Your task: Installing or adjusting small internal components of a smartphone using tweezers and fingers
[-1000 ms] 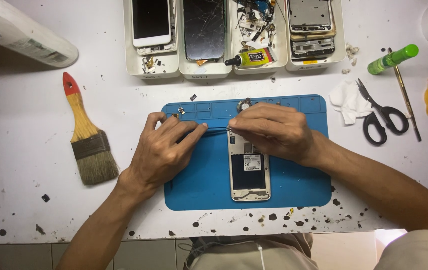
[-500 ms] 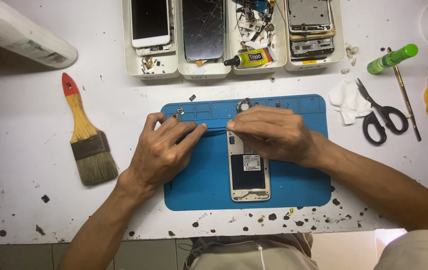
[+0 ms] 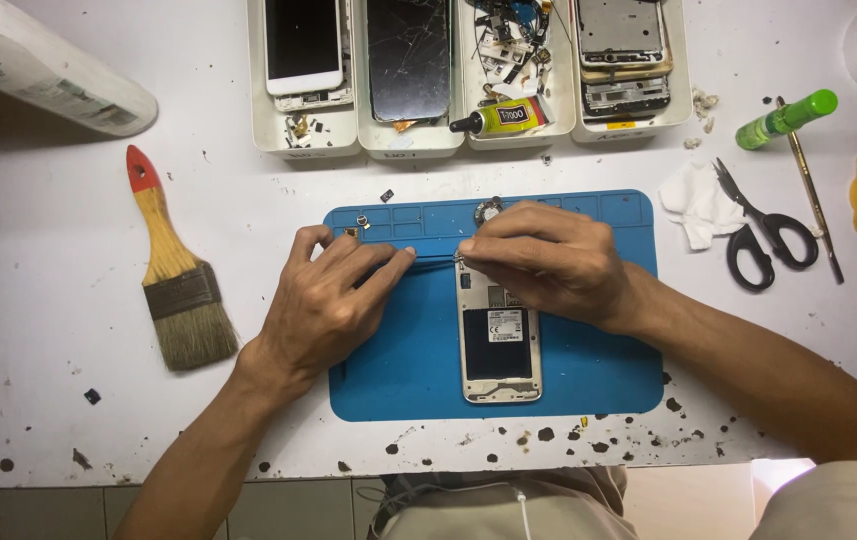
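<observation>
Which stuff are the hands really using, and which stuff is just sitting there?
In use:
left hand
right hand
opened phone
thin tool
blue mat

Just lying about:
paintbrush
scissors
glue tube
green bottle
tissue

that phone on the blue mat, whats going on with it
A person is working with both bare hands on an opened phone that lies back-up, cover off, on a blue work mat. The right hand pinches a thin tool at the phone's top edge, while the left hand rests flat on the mat beside it. A paintbrush lies to the left, scissors to the right, and trays of phone parts sit behind the mat.
</observation>
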